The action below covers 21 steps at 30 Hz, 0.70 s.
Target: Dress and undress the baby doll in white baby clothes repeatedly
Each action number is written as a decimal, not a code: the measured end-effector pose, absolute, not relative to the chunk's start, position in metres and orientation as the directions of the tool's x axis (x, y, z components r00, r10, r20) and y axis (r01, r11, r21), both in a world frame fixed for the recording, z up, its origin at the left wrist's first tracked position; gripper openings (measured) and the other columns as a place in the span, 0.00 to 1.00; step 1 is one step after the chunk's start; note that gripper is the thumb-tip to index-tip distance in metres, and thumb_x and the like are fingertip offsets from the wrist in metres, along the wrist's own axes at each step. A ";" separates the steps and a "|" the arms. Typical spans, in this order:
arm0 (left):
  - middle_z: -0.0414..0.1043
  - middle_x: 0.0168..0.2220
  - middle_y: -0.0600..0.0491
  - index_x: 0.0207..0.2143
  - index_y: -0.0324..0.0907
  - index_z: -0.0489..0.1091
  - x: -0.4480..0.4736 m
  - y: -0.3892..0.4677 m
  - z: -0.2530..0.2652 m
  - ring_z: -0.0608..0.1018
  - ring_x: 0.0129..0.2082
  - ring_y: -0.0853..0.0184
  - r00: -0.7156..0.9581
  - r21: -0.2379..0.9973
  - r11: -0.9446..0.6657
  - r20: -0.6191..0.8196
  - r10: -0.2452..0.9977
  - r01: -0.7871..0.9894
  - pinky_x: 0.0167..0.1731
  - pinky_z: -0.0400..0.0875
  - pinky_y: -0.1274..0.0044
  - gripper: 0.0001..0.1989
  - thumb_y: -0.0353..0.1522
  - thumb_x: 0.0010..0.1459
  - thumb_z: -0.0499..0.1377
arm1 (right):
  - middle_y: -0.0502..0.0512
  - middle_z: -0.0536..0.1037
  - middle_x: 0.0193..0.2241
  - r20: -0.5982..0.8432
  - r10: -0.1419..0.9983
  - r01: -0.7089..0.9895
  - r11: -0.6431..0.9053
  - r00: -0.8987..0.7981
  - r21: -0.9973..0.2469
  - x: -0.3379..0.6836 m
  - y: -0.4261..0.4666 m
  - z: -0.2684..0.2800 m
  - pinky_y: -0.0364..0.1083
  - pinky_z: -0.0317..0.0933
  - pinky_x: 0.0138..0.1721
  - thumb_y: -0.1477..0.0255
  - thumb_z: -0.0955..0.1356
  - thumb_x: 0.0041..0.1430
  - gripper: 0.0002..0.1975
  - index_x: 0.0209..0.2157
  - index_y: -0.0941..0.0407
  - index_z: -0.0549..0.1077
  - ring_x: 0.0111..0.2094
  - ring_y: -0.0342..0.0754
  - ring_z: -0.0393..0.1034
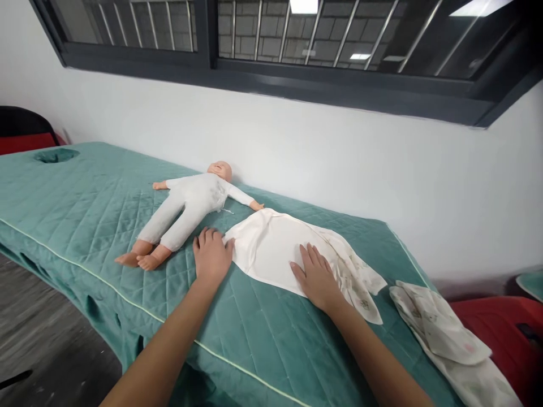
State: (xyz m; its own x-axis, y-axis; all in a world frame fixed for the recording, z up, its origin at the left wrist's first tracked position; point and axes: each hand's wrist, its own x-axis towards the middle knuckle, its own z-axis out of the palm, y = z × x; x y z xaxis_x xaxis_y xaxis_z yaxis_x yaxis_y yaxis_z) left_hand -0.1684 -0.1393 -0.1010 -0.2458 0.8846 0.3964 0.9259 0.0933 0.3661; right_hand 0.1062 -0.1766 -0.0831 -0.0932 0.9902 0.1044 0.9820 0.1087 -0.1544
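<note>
A cream-white baby garment [275, 249] lies spread on the green quilted bed cover, its patterned side bunched toward the right. My left hand [212, 254] rests at the garment's left edge, fingers stretched out, with the thumb touching the cloth. On the garment's lower middle my right hand [316, 277] lies flat with its fingers spread. Beyond my left hand a baby doll [197, 192] in a white cloth body lies on its back, arms out and legs toward me. One of the doll's hands reaches the garment's upper edge.
Another pale printed cloth [445, 328] lies folded at the bed's right end, beside a red chair [500, 333]. The green bed cover [106, 209] has a face hole [56, 155] at the far left. A white wall [331, 164] with a dark-framed window stands behind.
</note>
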 end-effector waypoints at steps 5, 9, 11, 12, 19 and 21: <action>0.73 0.49 0.43 0.42 0.40 0.71 -0.158 -0.148 -0.092 0.70 0.52 0.52 -0.134 0.355 -0.105 0.587 0.798 0.929 0.51 0.65 0.60 0.11 0.34 0.65 0.51 | 0.62 0.56 0.67 0.203 0.974 0.805 0.200 -0.101 -0.559 0.075 -0.140 -0.078 0.51 0.45 0.67 0.61 0.60 0.64 0.31 0.65 0.60 0.56 0.67 0.51 0.48; 0.75 0.45 0.46 0.41 0.42 0.71 -0.130 -0.172 -0.080 0.74 0.46 0.60 0.310 0.176 -0.567 0.688 0.655 0.805 0.48 0.67 0.66 0.10 0.31 0.65 0.50 | 0.63 0.65 0.61 0.170 0.982 0.583 0.090 0.084 -0.808 0.052 -0.090 -0.075 0.48 0.57 0.59 0.61 0.61 0.63 0.28 0.61 0.59 0.61 0.59 0.51 0.63; 0.76 0.45 0.49 0.43 0.43 0.70 -0.113 -0.186 -0.076 0.74 0.46 0.62 0.527 0.088 -0.754 0.662 0.532 0.651 0.53 0.65 0.65 0.10 0.30 0.65 0.51 | 0.63 0.71 0.56 0.150 0.980 0.542 0.054 0.134 -0.838 0.053 -0.072 -0.076 0.49 0.58 0.58 0.61 0.59 0.64 0.25 0.56 0.60 0.65 0.55 0.51 0.67; 0.76 0.46 0.50 0.44 0.43 0.70 -0.105 -0.192 -0.074 0.74 0.47 0.63 0.598 0.073 -0.814 0.641 0.480 0.576 0.56 0.63 0.65 0.10 0.31 0.65 0.51 | 0.63 0.73 0.54 0.153 0.978 0.540 0.054 0.139 -0.840 0.056 -0.067 -0.078 0.50 0.58 0.58 0.61 0.58 0.64 0.24 0.54 0.60 0.67 0.54 0.51 0.68; 0.70 0.54 0.45 0.52 0.42 0.67 -0.111 -0.168 -0.087 0.71 0.55 0.59 0.094 0.458 -0.431 0.593 0.800 0.777 0.55 0.67 0.64 0.15 0.32 0.64 0.53 | 0.64 0.71 0.53 0.193 0.976 0.578 0.102 0.098 -0.810 0.073 -0.078 -0.088 0.50 0.60 0.55 0.63 0.66 0.57 0.25 0.54 0.60 0.67 0.51 0.53 0.69; 0.66 0.58 0.42 0.55 0.41 0.65 -0.122 -0.148 -0.093 0.67 0.57 0.52 -0.047 0.457 -0.220 0.504 0.862 0.862 0.54 0.66 0.60 0.21 0.35 0.60 0.57 | 0.63 0.68 0.55 0.248 0.968 0.668 0.168 0.026 -0.725 0.069 -0.083 -0.088 0.51 0.56 0.59 0.63 0.67 0.56 0.28 0.56 0.59 0.66 0.56 0.55 0.64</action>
